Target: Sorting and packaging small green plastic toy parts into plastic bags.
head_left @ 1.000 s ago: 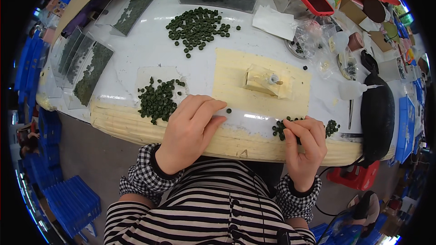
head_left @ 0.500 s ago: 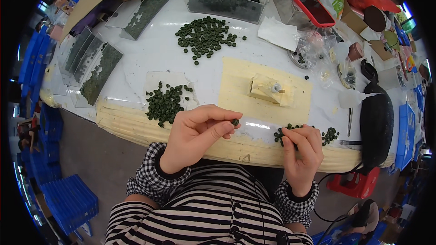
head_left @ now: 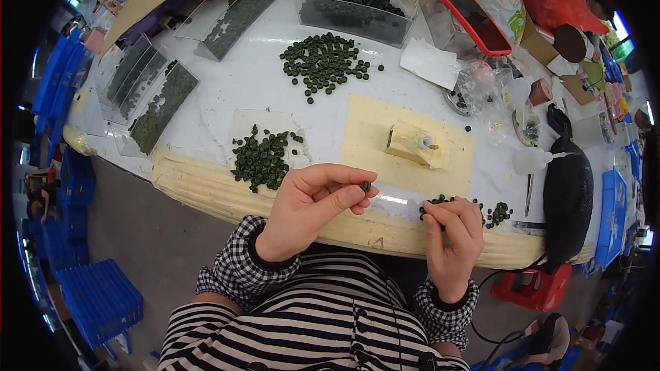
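Observation:
Between the thumb and fingertips of my left hand (head_left: pixel 302 209) I pinch a small dark green round piece (head_left: pixel 366 186). My right hand (head_left: pixel 455 240) is at the table's front edge, over a small cluster of similar green pieces (head_left: pixel 500 214). Its thumb and fingers are bent together, and whether they hold a piece is hidden. Just beyond my left hand lies a heap of green pieces (head_left: pixel 261 158). Farther back, another group of green round pieces (head_left: pixel 323 62) is spread on the white table. A tape-covered block (head_left: pixel 416 144) with a small pale nozzle-like tip rests on a yellow sheet (head_left: pixel 361 124).
Clear trays of green pieces (head_left: pixel 237 20) stand at the back and left. A red-framed phone (head_left: pixel 471 17) leans at the back right. A squeeze bottle (head_left: pixel 529 161), tweezers (head_left: pixel 529 196) and a black cushion-like object (head_left: pixel 569 199) lie at right. Padding (head_left: pixel 206 189) lines the front edge.
The whole view has shifted slightly. My left hand still pinches its green piece, and my right hand stays by the small cluster with its fingers a little lower.

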